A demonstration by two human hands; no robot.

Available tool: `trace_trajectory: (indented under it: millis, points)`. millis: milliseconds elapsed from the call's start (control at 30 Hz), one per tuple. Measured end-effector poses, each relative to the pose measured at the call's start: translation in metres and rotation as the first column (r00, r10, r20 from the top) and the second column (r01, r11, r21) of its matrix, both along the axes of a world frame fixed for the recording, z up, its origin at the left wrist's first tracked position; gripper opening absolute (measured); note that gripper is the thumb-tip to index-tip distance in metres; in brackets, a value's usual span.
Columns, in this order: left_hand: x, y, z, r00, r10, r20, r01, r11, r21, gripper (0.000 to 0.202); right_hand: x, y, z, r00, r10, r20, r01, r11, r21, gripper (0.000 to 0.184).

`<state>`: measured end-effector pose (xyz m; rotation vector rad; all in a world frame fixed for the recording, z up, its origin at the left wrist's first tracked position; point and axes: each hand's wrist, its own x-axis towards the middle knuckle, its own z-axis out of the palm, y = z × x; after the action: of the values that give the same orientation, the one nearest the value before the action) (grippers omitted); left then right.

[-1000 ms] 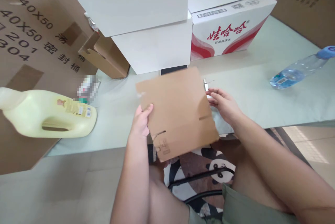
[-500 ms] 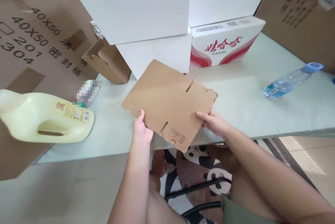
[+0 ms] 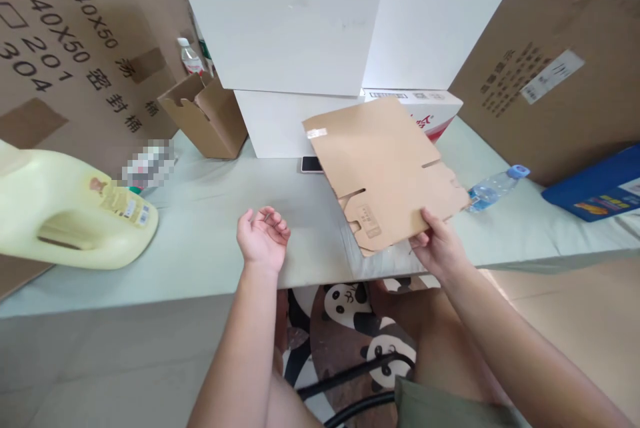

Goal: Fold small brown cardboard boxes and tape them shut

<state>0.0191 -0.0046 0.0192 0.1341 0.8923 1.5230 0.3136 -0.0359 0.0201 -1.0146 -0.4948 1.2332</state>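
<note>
A flattened cardboard box (image 3: pixel 380 168) is tilted above the table, with slots and a small printed mark on its near side. My right hand (image 3: pixel 437 245) grips its lower right edge, thumb on top and fingers underneath. Palm up and apart from the cardboard, my left hand (image 3: pixel 264 236) holds nothing, its fingers loosely curled but spread. Behind the cardboard lies a phone (image 3: pixel 311 165), partly covered by it. The cardboard also hides part of a white and red carton (image 3: pixel 445 108).
On the left are a pale yellow jug (image 3: pixel 95 208), a blurred packet (image 3: pixel 150 165) and an open brown box (image 3: pixel 210 115). A water bottle (image 3: pixel 500 185) and a blue box (image 3: pixel 595 185) are at the right. White boxes (image 3: pixel 295 21) stand at the back, between large cartons (image 3: pixel 535 75).
My left hand has let go of the cardboard and moved away from it. My right hand has carried the cardboard rightward and turned it. The view has shifted, showing the phone and blue box.
</note>
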Motion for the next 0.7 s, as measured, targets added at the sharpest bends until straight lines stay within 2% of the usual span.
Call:
trace_trajectory:
  millis: [100, 200, 267, 367, 467, 533, 633, 700]
  points:
    - [0.001, 0.002, 0.001, 1.000, -0.010, 0.003, 0.010, 1.000, 0.003, 0.026, 0.028, -0.014, 0.015, 0.990, -0.087, 0.111, 0.080, 0.995, 0.061, 0.044]
    - [0.001, 0.004, 0.001, 1.000, -0.004, -0.003, 0.004, 1.000, 0.008, 0.026, 0.058, -0.025, 0.040, 0.954, -0.234, 0.188, 0.212, 0.968, 0.134, 0.040]
    - [0.003, 0.005, 0.000, 1.000, -0.004, -0.006, 0.004, 1.000, 0.010, 0.025, 0.076, -0.028, 0.062, 0.902, -0.380, 0.206, 0.351, 0.922, 0.163, 0.034]
    - [0.008, 0.006, -0.001, 0.999, -0.033, -0.003, 0.033, 0.999, 0.008, 0.025, 0.101, -0.024, 0.099, 0.774, -0.591, 0.230, 0.574, 0.807, 0.142, 0.025]
    - [0.016, 0.009, -0.002, 0.999, -0.052, -0.013, 0.051, 0.999, -0.011, 0.026, 0.121, -0.014, 0.124, 0.694, -0.669, 0.267, 0.662, 0.738, 0.129, 0.030]
    - [0.023, 0.012, -0.003, 0.998, -0.061, -0.024, 0.060, 0.998, -0.018, 0.025, 0.129, -0.011, 0.129, 0.697, -0.666, 0.267, 0.655, 0.742, 0.140, 0.030]
    - [0.032, 0.017, -0.005, 0.996, -0.083, -0.035, 0.083, 0.996, -0.027, 0.023, 0.134, -0.011, 0.126, 0.743, -0.622, 0.247, 0.598, 0.783, 0.170, 0.030]
    - [0.038, 0.021, -0.006, 0.994, -0.099, -0.036, 0.097, 0.994, -0.040, 0.023, 0.137, -0.008, 0.125, 0.734, -0.628, 0.259, 0.600, 0.778, 0.186, 0.031]
